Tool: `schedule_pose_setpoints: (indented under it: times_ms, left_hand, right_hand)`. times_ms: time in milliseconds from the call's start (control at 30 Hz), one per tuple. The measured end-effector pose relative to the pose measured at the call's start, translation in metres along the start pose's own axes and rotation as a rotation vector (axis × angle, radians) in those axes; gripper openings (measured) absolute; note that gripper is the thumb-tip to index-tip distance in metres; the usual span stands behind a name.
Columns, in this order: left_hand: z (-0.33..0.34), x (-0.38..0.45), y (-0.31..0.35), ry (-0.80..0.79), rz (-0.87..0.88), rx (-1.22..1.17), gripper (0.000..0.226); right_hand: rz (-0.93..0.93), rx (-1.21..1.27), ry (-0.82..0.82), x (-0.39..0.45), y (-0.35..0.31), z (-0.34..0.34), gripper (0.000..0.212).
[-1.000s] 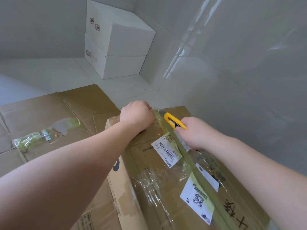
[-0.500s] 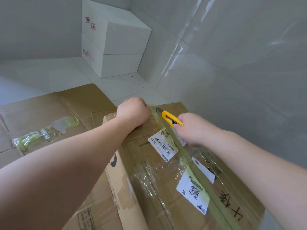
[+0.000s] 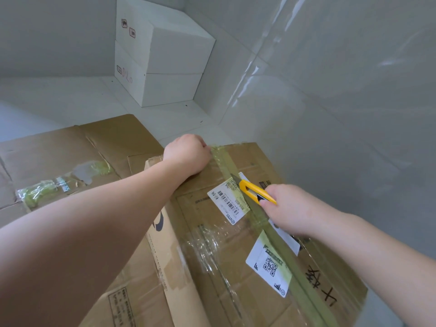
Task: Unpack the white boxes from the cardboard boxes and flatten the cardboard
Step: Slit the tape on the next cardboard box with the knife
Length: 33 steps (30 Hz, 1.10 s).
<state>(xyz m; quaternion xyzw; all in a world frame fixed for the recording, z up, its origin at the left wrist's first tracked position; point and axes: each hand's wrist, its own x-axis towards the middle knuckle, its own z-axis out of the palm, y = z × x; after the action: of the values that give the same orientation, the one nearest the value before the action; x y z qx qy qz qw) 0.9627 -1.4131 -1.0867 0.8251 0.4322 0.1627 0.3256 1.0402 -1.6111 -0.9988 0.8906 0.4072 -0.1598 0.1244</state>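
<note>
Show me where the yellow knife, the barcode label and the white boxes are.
yellow knife [image 3: 253,191]: head view, on its yellow handle.
barcode label [image 3: 227,202]: head view, on the barcode.
white boxes [image 3: 179,50]: head view, on the upper box's side.

Barcode label [image 3: 228,201] on cardboard box [image 3: 236,267]: "855-855". QR label [image 3: 271,267] unreadable. Handwritten characters [image 3: 322,287] illegible.

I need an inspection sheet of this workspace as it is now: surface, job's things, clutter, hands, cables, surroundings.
Surface: pale tiled floor.
Job's things: sealed cardboard box, green tape along its top seam; two white boxes stacked in the corner; flattened cardboard on the floor.
Clutter: crumpled tape scrap on the flattened cardboard.
Hands: left hand rests curled on the box's far edge; right hand grips a yellow utility knife, blade at the tape.
Cables: nothing seen.
Surroundings: glossy tiled wall on the right.
</note>
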Motion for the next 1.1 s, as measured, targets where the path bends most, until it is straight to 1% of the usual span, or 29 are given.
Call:
schedule_pose_setpoints:
  times_ms: [67, 233, 567, 767, 867, 967, 1033, 1100]
  left_hand:
    - [0.0, 0.0, 0.0, -0.001, -0.006, -0.008, 0.015]
    - [0.001, 0.001, 0.002, 0.008, -0.003, -0.004, 0.017]
    - [0.002, 0.002, 0.002, 0.022, -0.016, 0.003, 0.02]
    - [0.003, 0.002, 0.001, 0.016, -0.021, 0.004, 0.019]
    - [0.004, 0.002, 0.001, 0.024, -0.017, 0.013, 0.019]
    - [0.007, 0.002, 0.001, 0.041, 0.016, 0.062, 0.022]
    - [0.011, 0.002, 0.001, 0.063, 0.055, 0.1, 0.025]
    - [0.013, -0.002, 0.004, 0.123, 0.118, 0.164, 0.028]
  right_hand:
    - [0.009, -0.012, -0.006, -0.012, 0.005, 0.005, 0.028]
    - [0.018, -0.015, 0.001, -0.037, 0.014, 0.008, 0.026]
    - [0.033, -0.066, -0.037, -0.073, 0.036, 0.014, 0.028]
    - [0.034, -0.082, -0.049, -0.083, 0.042, 0.015, 0.03]
    - [0.048, -0.099, -0.083, -0.091, 0.047, 0.019, 0.031]
    - [0.064, -0.104, -0.113, -0.101, 0.053, 0.029, 0.029]
    - [0.056, -0.101, -0.095, -0.109, 0.057, 0.035, 0.028]
    - [0.058, -0.095, -0.071, -0.117, 0.06, 0.039, 0.028]
